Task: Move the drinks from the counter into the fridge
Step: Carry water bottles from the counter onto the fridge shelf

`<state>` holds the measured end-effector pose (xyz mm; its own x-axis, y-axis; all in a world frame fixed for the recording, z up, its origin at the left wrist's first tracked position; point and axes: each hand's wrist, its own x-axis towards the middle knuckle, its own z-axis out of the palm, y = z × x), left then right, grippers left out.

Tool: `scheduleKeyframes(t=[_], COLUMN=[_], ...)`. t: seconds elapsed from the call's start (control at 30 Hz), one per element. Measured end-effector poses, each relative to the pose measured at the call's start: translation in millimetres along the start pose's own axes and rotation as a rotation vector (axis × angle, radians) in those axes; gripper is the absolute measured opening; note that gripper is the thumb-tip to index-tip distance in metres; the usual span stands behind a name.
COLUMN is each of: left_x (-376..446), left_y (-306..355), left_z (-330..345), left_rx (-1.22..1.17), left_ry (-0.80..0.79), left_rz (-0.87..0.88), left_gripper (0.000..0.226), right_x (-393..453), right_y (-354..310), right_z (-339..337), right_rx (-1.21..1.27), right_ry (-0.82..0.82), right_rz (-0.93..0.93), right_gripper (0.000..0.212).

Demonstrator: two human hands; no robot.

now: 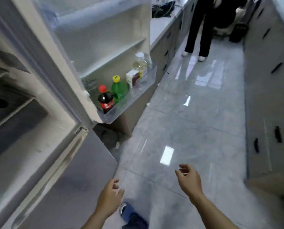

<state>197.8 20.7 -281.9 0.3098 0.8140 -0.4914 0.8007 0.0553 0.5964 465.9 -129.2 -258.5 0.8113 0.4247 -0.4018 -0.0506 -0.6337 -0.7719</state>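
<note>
Left hand [110,194]: low and nearest, fingers loosely curled, holding nothing; hangs just beside the lower corner of the fridge's grey lower door [68,182].

Right hand [188,177]: a little farther out over the floor [195,113], fingers relaxed and spread, holding nothing. Both hands free, which suggests a pause between carries.

Slipper [129,214]: blue, on the floor between the forearms.

Floor: glossy grey tile, a wide aisle running between the fridge and the cabinets [270,96] along the right side; ample room to step and turn.

Door bin [131,103]: clear tray at the bottom of the open upper door [105,38], its outer edge jutting into the aisle. Holds the drinks upright in a row, likely so the front rail keeps them from tipping:
- cola bottle [105,100], red cap, at the hinge-side end;
- green bottle [119,90], yellow cap, touching it;
- small carton [132,78], next along;
- clear bottle [140,63], white cap, at the outer end.
Little spare room shows in the bin; the door shelves above appear bare.

Surface [159,27]: pale, beyond the door's outer edge; dark items near its far end, too blurred to identify. No drink is discernible there.

Second person [199,30]: dark trousers, standing at the far end of the aisle.
</note>
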Motion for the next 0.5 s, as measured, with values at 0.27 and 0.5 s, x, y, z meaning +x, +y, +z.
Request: scheduleKeyframes(t=[0.27,0.5], left_x=[-10.6,48.6], left_y=[-38.1,-18.3], left_z=[22.6,22.0], left_rx=[0.170,0.043], left_ry=[-0.255,-0.266], left_rz=[-0.286,-0.381], left_gripper=[0.047,0.046], right_x=[-24.3,-45.0], right_y=[120.7,140.1], right_z=[-68.1,-79.1], right_rx=[0.106,0.158], right_ry=[0.095,0.143], right_rz=[0.483,0.689], right_gripper=[0.029,0.028])
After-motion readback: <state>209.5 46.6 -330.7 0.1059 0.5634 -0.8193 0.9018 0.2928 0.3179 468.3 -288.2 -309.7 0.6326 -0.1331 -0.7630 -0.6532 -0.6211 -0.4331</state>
